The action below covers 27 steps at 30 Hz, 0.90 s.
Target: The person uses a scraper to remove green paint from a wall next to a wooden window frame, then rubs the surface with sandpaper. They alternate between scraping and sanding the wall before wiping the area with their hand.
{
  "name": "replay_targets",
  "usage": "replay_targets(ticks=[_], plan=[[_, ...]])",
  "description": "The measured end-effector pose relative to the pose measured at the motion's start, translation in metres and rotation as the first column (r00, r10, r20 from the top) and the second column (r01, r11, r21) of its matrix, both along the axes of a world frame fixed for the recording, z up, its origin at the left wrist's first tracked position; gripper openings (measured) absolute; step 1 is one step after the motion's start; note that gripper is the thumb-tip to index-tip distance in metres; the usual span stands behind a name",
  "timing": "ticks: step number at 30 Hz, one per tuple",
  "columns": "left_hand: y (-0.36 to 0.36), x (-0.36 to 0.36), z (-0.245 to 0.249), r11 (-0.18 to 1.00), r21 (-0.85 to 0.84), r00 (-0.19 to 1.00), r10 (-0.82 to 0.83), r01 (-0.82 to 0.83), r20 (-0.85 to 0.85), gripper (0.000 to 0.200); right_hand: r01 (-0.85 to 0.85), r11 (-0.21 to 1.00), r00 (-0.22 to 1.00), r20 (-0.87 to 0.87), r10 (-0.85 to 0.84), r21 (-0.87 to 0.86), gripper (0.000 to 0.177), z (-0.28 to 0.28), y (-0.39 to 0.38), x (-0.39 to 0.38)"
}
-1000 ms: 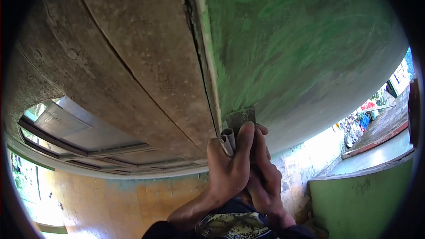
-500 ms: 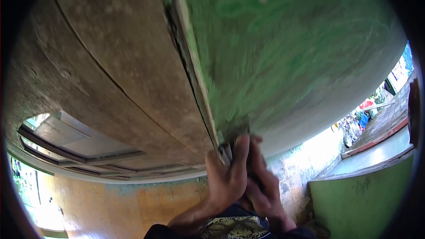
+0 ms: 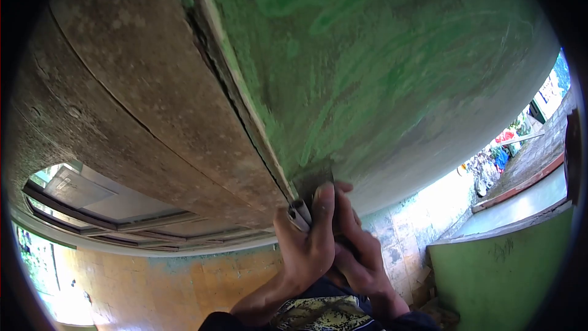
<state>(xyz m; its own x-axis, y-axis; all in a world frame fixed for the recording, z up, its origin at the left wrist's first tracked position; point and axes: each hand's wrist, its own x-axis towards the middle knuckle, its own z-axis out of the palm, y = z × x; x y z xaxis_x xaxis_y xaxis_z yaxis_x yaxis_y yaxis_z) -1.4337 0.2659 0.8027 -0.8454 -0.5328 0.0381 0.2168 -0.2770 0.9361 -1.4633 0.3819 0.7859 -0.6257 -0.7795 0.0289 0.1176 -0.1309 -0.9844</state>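
Observation:
My left hand [image 3: 304, 242] is closed around a scraper [image 3: 315, 180] with a flat dark metal blade and a curled, silvery tube-like edge. The thumb presses along the blade. Beside it my right hand [image 3: 361, 254] grips the same scraper, its fingers bent and partly hidden behind the left hand. The blade lies against a green painted board [image 3: 367, 79], close to its edge. Paler streaks and scuffed patches mark the green paint. A narrow pale strip [image 3: 245, 110] with a dark gap runs along that edge up to the scraper.
Left of the gap is a worn brown wooden panel [image 3: 141, 79]. A framed window [image 3: 116, 202] shows at lower left, above a yellow-orange wall [image 3: 177, 282]. At lower right stands a green low wall [image 3: 502, 270] with a pale top. Colourful items [image 3: 502, 159] lie beyond it.
The board and panel have shifted left and upward in view. Both hands, still gripping the scraper, have slid slightly toward me along the board. More of the curled metal edge shows.

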Motion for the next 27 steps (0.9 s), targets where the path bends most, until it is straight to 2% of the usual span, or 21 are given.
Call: replay_targets(ticks=[1,2,3,5,8,9,10,12,15,18,22,24,27], plan=[[0.002,0.002,-0.02,1.0,-0.025,1.0,0.016,-0.016,0.002,0.03,0.028,1.0,0.996,-0.08,-0.027,0.009,0.071,-0.008,0.002,0.003],[0.0,-0.003,-0.017,0.998,-0.05,0.999,0.033,-0.033,0.004,0.029,0.057,0.998,0.986,-0.161,-0.053,0.017,0.071,-0.011,0.001,0.002],[-0.002,-0.005,-0.014,0.998,-0.053,0.999,0.032,-0.032,-0.001,0.029,0.036,0.999,0.991,-0.126,-0.036,-0.007,0.07,-0.013,-0.001,0.0],[0.002,-0.003,-0.003,0.998,0.061,0.999,0.033,-0.033,-0.002,0.028,0.037,0.999,0.994,-0.104,-0.036,0.006,0.071,-0.002,-0.001,-0.003],[0.004,-0.001,-0.01,0.995,0.094,1.0,0.016,-0.017,0.013,0.027,0.023,1.0,0.995,-0.1,-0.021,0.021,0.071,-0.004,0.008,0.002],[0.003,-0.002,-0.023,1.0,0.017,0.997,0.023,-0.025,0.067,0.027,0.028,0.999,0.994,-0.105,-0.023,0.045,0.071,-0.008,0.009,0.0],[0.003,-0.001,-0.033,1.0,0.021,0.997,0.021,-0.023,0.067,0.027,0.029,0.998,0.994,-0.104,-0.024,0.05,0.071,-0.01,0.007,-0.003],[0.006,0.0,-0.031,0.999,0.031,0.999,0.02,-0.021,0.042,0.027,0.061,0.998,0.968,-0.245,-0.054,0.018,0.071,-0.016,0.009,-0.003],[0.007,0.0,-0.026,0.999,0.041,0.998,0.019,-0.021,0.06,0.028,0.052,0.994,0.976,-0.214,-0.031,0.094,0.07,-0.015,0.012,-0.001],[0.006,-0.002,-0.03,0.999,0.018,0.999,0.028,-0.028,0.017,0.029,0.063,0.997,0.978,-0.202,-0.053,0.041,0.07,-0.018,0.007,-0.002],[0.009,0.0,-0.031,0.999,0.021,0.998,0.032,-0.033,0.048,0.029,0.055,0.995,0.99,-0.133,-0.044,0.083,0.07,-0.014,0.01,0.0],[0.007,-0.003,-0.036,0.994,-0.088,0.997,0.065,-0.062,0.036,0.037,0.073,0.994,0.983,-0.173,-0.058,0.079,0.069,-0.016,0.008,0.0],[0.008,-0.006,-0.036,0.993,-0.082,0.996,0.09,-0.088,0.019,0.038,0.032,0.996,0.994,-0.106,-0.023,0.079,0.069,-0.015,0.01,-0.002]])
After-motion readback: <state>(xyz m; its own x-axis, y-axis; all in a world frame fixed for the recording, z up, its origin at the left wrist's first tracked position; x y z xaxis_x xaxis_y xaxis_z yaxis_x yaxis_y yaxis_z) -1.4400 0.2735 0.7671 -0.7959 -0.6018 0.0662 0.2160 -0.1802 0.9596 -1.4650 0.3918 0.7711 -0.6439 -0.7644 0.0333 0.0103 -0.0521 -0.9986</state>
